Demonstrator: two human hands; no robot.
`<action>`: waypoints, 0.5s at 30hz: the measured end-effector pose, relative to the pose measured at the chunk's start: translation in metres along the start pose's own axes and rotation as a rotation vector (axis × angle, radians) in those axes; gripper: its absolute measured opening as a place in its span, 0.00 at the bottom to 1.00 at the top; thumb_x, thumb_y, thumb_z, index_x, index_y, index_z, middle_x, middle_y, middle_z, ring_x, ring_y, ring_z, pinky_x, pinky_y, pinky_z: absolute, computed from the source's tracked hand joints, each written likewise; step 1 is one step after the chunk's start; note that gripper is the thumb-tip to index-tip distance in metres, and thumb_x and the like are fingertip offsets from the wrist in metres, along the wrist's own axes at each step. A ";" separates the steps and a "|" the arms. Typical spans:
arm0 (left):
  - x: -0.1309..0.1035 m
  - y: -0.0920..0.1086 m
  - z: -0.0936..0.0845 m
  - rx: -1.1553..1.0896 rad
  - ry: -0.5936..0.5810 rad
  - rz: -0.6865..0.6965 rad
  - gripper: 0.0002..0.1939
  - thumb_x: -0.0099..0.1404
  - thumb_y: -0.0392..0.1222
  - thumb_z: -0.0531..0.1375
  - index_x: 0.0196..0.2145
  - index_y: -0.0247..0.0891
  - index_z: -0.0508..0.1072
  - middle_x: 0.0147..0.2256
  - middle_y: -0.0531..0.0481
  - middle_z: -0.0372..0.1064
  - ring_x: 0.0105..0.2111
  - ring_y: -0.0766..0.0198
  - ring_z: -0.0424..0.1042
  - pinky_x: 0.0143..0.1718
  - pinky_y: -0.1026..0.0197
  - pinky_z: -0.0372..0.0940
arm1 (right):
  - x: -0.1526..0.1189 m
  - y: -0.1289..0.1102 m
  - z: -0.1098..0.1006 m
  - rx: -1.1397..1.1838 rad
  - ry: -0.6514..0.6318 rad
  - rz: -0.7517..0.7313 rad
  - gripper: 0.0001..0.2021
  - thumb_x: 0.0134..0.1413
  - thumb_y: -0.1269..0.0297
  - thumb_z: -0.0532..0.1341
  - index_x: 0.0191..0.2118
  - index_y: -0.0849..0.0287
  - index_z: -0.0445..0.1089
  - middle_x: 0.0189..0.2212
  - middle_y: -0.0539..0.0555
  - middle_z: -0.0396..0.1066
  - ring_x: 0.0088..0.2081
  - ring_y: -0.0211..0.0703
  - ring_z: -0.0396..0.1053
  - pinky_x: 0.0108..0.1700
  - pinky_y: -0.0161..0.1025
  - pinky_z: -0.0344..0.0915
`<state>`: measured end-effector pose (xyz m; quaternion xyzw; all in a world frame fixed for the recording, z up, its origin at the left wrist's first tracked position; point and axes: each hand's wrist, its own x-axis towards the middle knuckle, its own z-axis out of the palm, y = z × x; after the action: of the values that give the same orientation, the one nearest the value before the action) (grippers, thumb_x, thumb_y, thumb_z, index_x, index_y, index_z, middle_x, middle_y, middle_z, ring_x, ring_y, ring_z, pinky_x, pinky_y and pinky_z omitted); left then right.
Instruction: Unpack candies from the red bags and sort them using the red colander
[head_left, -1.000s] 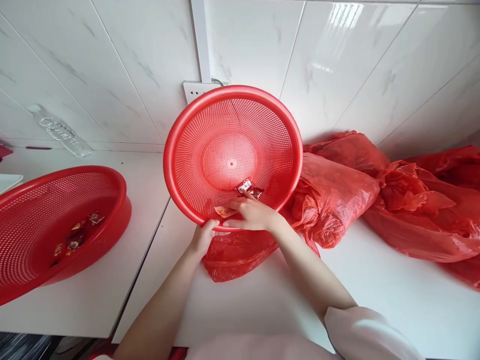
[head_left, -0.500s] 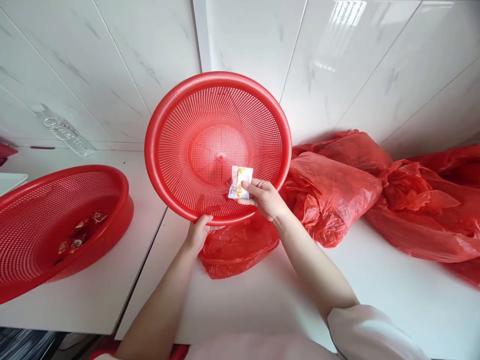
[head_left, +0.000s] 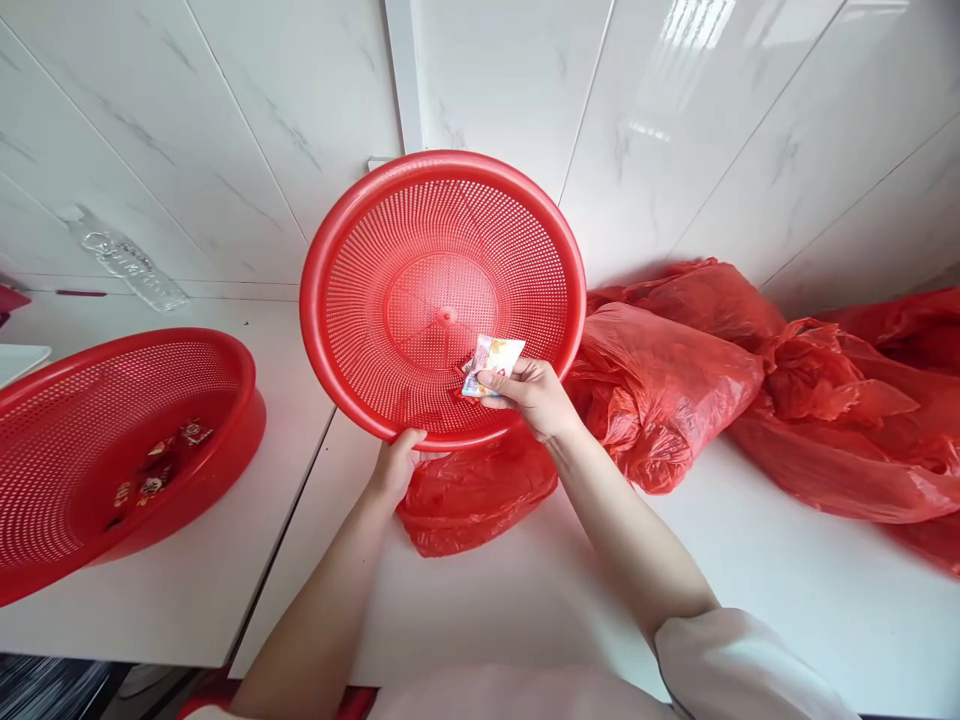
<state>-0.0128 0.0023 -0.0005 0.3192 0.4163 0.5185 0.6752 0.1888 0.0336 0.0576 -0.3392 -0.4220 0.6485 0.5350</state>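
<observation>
A round red plastic basket (head_left: 442,172) with a mesh wall is tilted so its inside faces me. My left hand (head_left: 400,462) grips its near rim, thumb over the edge. Over the basket's near right side, my right hand (head_left: 534,397) pinches a small, colourful printed packet (head_left: 493,366) between thumb and fingers. Behind the packet, a small red wrapped piece (head_left: 465,368) shows in part inside the basket; its kind is unclear. Below the basket, a red plastic bag (head_left: 480,505) lies on the white table (head_left: 480,610).
Another red basket (head_left: 244,370) stands at the left with several small wrapped pieces (head_left: 161,465) in it. A clear plastic bottle (head_left: 127,262) lies by the tiled wall (head_left: 225,130). Filled red plastic bags (head_left: 675,380) are heaped along the right side.
The packet has tilted and shifted slightly right in my right hand, and the small red piece behind it shows more. The held basket has moved slightly right.
</observation>
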 end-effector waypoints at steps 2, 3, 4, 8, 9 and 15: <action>0.000 0.000 0.000 -0.001 -0.013 0.002 0.26 0.53 0.39 0.59 0.51 0.35 0.68 0.42 0.44 0.74 0.40 0.52 0.75 0.38 0.52 0.71 | 0.000 0.000 0.001 -0.025 -0.011 0.005 0.11 0.40 0.62 0.72 0.34 0.57 0.79 0.31 0.51 0.77 0.32 0.37 0.75 0.35 0.33 0.75; 0.000 0.000 -0.001 0.001 -0.013 0.000 0.25 0.53 0.39 0.59 0.51 0.35 0.69 0.42 0.44 0.74 0.40 0.52 0.75 0.38 0.52 0.71 | 0.000 0.001 0.001 -0.038 -0.016 -0.006 0.11 0.41 0.61 0.71 0.35 0.55 0.79 0.31 0.51 0.77 0.32 0.38 0.75 0.36 0.36 0.75; 0.001 0.000 -0.001 0.004 -0.008 -0.006 0.24 0.53 0.39 0.59 0.50 0.34 0.69 0.42 0.44 0.74 0.39 0.52 0.75 0.38 0.52 0.71 | 0.000 0.001 0.001 -0.052 -0.020 -0.040 0.10 0.42 0.61 0.71 0.35 0.54 0.79 0.32 0.51 0.77 0.34 0.40 0.75 0.39 0.39 0.74; 0.001 -0.001 -0.003 0.026 0.024 -0.019 0.18 0.53 0.40 0.59 0.43 0.33 0.71 0.39 0.43 0.74 0.39 0.52 0.75 0.37 0.52 0.71 | 0.002 0.000 0.001 -0.135 -0.045 -0.349 0.07 0.43 0.62 0.71 0.33 0.49 0.78 0.49 0.51 0.72 0.54 0.47 0.67 0.54 0.47 0.66; 0.001 -0.001 -0.003 0.033 0.026 -0.014 0.17 0.53 0.40 0.59 0.42 0.33 0.71 0.39 0.43 0.74 0.39 0.52 0.75 0.37 0.52 0.71 | 0.001 -0.001 0.000 -0.157 -0.050 -0.414 0.06 0.42 0.62 0.71 0.31 0.49 0.78 0.55 0.50 0.67 0.57 0.49 0.64 0.55 0.47 0.65; 0.000 -0.001 -0.002 0.051 0.037 -0.021 0.15 0.54 0.39 0.59 0.40 0.32 0.71 0.38 0.44 0.74 0.39 0.52 0.74 0.38 0.52 0.71 | -0.006 -0.008 0.003 -0.252 -0.066 -0.522 0.09 0.40 0.59 0.72 0.19 0.53 0.74 0.62 0.44 0.57 0.61 0.55 0.58 0.58 0.52 0.61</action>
<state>-0.0140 0.0024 -0.0021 0.3220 0.4452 0.5064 0.6646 0.1911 0.0280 0.0661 -0.2616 -0.5894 0.4422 0.6235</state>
